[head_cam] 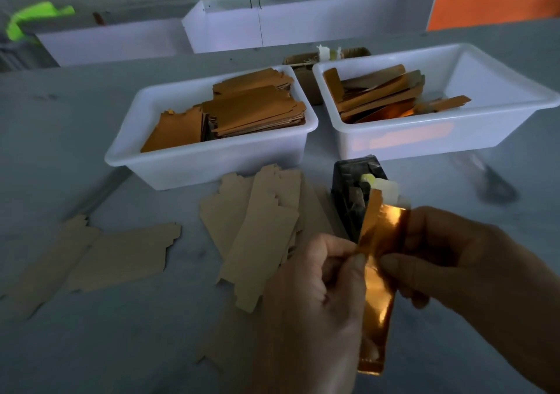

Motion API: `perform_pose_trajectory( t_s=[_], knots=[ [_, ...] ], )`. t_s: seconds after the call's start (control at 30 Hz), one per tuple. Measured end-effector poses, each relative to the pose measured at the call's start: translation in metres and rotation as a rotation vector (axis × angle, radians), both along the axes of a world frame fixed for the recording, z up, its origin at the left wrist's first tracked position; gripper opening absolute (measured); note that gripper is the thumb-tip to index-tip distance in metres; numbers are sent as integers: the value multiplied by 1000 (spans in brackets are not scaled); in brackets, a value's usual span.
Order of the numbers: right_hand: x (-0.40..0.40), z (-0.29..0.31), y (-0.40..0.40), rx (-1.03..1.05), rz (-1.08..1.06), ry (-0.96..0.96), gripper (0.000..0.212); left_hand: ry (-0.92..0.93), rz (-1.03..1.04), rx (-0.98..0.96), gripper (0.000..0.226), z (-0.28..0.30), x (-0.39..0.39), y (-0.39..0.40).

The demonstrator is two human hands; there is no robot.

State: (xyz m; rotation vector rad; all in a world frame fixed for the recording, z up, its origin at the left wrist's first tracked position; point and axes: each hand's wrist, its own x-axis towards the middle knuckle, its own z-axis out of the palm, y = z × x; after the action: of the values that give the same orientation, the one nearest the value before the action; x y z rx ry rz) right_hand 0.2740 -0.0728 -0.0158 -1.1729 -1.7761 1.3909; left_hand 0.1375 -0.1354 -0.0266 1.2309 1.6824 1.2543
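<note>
The gold strip (377,290) stands nearly upright between my two hands, low and right of centre over the table (121,342), its foil side catching the light and its top edge folded open. My left hand (312,302) pinches its left edge under the thumb; my right hand (463,266) curls round its right side, fingers behind the fold. Just behind the strip sits a black tape dispenser (348,200) with a pale tab of tape at its top. To its left, flat brown blanks (260,236) lie fanned on the table, more of them further left. Beyond them are two white bins: the left bin (169,166) holds stacked flat gold blanks (254,106), the right bin (424,143) holds narrow folded pieces (378,94) lying loosely crossed — some shiny side up. A cardboard box (306,83) shows between the bins, behind them.
</note>
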Motion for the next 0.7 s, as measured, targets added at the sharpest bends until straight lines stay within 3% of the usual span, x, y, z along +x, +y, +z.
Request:
perform_pose_trajectory(
  t_s=[0.1,0.17,0.2,0.27,0.33,0.4,0.5,0.6,0.7],
  knots=[
    [0,3,20,-35,7,73,14,4,9,-11,32,1,-12,2],
    [-1,8,45,-83,-68,177,16,219,119,5,49,-9,-24,3],
    [-3,10,61,-125,-127,255,8,387,174,-5,51,-15,-30,4],
    [-6,10,102,-208,-265,473,15,718,234,-98,52,-26,-41,5],
    [-13,12,143,-331,-402,719,9,892,197,-238,56,-41,-48,5],
    [-15,11,167,-379,-495,837,8,975,140,-335,56,-49,-51,5],
    [-12,7,158,-258,-508,751,7,1061,95,-351,47,-52,-53,9],
    [-11,11,106,-65,-328,547,13,990,174,-368,25,-37,-50,8],
    [-13,0,39,-67,-129,319,14,973,282,-83,7,-28,-38,2]
  ],
)
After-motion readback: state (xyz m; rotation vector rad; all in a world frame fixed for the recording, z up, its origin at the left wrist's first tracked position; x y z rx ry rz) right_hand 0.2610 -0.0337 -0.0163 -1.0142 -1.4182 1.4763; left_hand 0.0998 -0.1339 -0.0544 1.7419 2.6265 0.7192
